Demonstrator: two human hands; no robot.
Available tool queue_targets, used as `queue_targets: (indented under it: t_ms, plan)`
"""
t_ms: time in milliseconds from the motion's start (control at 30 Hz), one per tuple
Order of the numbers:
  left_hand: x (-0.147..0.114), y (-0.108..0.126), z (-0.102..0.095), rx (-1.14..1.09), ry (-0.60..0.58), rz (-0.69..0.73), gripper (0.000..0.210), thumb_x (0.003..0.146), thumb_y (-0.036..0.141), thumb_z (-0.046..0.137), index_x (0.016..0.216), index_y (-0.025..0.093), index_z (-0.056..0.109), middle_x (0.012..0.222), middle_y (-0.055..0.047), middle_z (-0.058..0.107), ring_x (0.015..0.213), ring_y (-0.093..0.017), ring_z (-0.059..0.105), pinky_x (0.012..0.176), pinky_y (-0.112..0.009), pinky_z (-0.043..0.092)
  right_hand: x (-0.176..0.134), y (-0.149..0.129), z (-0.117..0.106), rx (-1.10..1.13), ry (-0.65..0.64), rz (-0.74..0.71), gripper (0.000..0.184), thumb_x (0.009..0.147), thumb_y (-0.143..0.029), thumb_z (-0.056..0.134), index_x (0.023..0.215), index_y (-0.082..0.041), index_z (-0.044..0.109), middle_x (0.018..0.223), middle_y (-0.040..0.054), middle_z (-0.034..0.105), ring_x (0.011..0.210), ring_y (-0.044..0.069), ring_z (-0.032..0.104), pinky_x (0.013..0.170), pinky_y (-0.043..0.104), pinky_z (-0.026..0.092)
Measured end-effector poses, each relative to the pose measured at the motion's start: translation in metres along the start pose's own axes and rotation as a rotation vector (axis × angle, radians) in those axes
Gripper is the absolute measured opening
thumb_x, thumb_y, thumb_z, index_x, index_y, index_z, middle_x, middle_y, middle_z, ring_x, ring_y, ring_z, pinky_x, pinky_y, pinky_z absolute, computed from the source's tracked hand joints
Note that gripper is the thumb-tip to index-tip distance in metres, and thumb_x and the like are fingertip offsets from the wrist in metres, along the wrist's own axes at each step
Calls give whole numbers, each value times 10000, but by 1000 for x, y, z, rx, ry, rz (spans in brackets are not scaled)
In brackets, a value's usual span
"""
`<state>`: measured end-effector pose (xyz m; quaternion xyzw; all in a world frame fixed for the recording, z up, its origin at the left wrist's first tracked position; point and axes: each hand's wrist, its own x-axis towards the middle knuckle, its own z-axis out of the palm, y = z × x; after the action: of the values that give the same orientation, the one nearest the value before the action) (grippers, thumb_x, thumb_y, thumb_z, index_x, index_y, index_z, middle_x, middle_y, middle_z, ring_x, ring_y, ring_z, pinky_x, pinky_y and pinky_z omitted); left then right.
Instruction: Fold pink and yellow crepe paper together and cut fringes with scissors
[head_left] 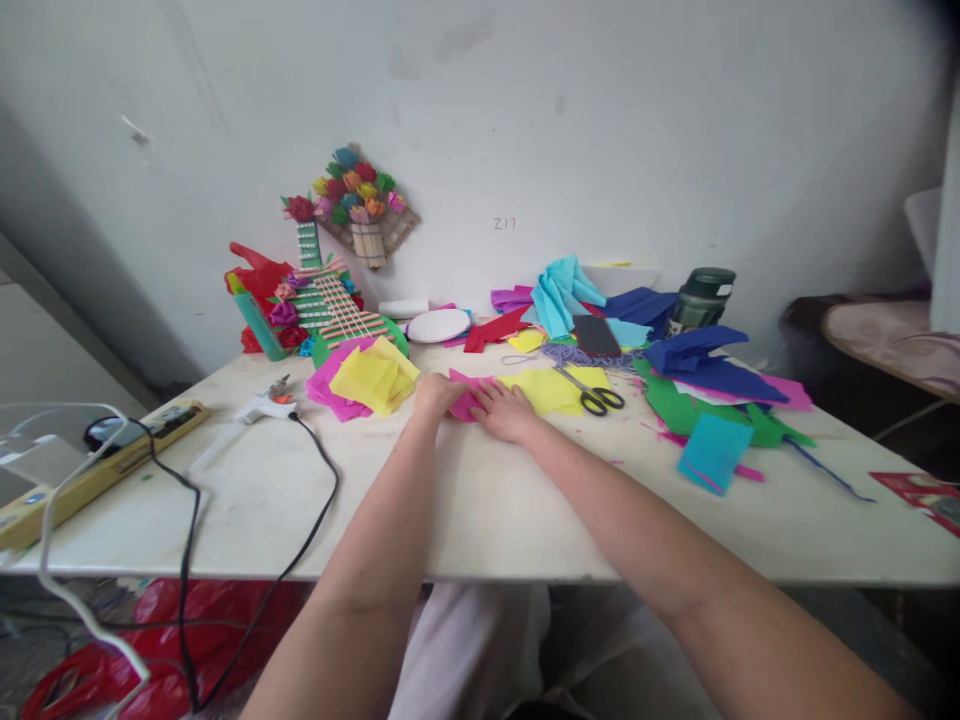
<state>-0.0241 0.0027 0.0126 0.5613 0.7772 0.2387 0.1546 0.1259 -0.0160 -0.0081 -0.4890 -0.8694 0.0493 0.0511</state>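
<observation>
A small piece of magenta paper (pixel 463 402) lies on the white table between my two hands. My left hand (pixel 436 396) is closed at its left edge, the fingers seeming to grip the paper there. Flat on the right part of the same piece rests my right hand (pixel 508 412), fingers spread and pressing down. Just right of it, a sheet of yellow paper (pixel 551 388) sits under black-handled scissors (pixel 592 395). Left of my left hand is a pile of square yellow papers (pixel 375 378) on top of magenta papers (pixel 334 385).
A glue gun (pixel 266 402) with a black cord and a power strip (pixel 105 475) are at left. Behind stand a paper-flower guitar (pixel 330 300), a white round disc (pixel 439 325) and a phone (pixel 597 336). A dark bottle (pixel 701 300) and coloured papers (pixel 716 450) are at right.
</observation>
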Motion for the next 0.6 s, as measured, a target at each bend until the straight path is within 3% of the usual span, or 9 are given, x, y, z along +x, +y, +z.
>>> queue_targets:
  t_ms: [133,267,467,600]
  plan:
    - [-3,5,-3,151,-42,-19,355,610,421,628,787,113,650,858,-163,676,796,-269,629,607,-272,445,-1,-1,-1,-4,-8,5,593,890,-497,129,1408,-235,250,1495,26,157,1359,233,88,1044,492,109]
    - [-4,6,-4,180,-75,-6,267,621,341,642,759,113,647,762,-145,675,778,-258,630,587,-249,438,-2,-1,-2,-1,-10,6,593,891,-494,118,1413,-238,234,1492,24,170,1361,224,83,1045,485,112]
    - [-9,7,-1,-120,-124,-94,217,656,201,614,846,95,628,618,-81,634,525,-174,596,457,-224,420,-1,0,0,-7,4,1,592,889,-484,127,1408,-227,249,1491,22,172,1357,230,98,1043,491,117]
    - [-9,6,1,-205,-64,-38,337,654,197,621,979,108,609,673,-70,644,527,-150,587,442,-202,417,0,0,0,-1,-2,1,590,887,-477,140,1405,-221,261,1486,32,193,1358,231,94,1043,494,113]
